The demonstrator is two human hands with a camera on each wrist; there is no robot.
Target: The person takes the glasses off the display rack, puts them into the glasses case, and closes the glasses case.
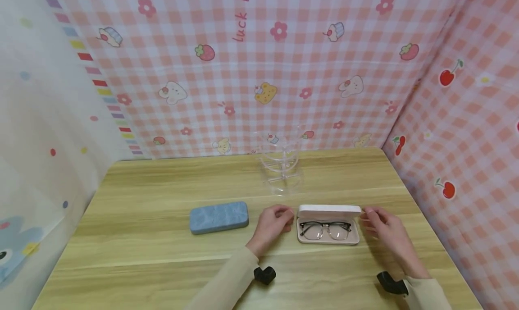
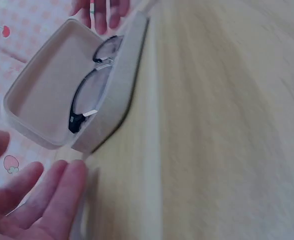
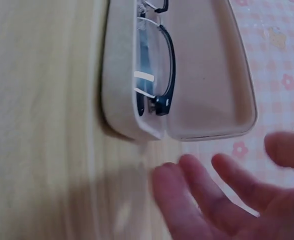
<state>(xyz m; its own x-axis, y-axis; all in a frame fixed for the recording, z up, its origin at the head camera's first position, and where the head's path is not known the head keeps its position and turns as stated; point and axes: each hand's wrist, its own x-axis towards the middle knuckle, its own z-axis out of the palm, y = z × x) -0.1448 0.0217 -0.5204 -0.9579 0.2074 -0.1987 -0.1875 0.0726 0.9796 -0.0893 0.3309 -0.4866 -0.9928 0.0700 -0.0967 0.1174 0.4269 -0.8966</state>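
An open white eyeglass case (image 1: pixel 329 208) with a pale pink lining stands at the right of the table, its lid raised at the back. Inside lies a pair of dark-rimmed eyeglasses (image 1: pixel 339 231), temples folded. My left hand (image 1: pixel 270 224) is at the case's left end, fingers loosely bent and holding nothing; the left wrist view shows a small gap to the case. At the opposite end is my right hand (image 1: pixel 389 233), its fingers (image 3: pixel 207 185) spread and just off the case in the right wrist view.
A closed blue case (image 1: pixel 219 217) lies left of my left hand. Behind, near the cloth-covered back wall, stands a clear plastic rack (image 1: pixel 281 168). Patterned cloth also hangs along the left and right sides of the wooden table (image 1: pixel 154 256).
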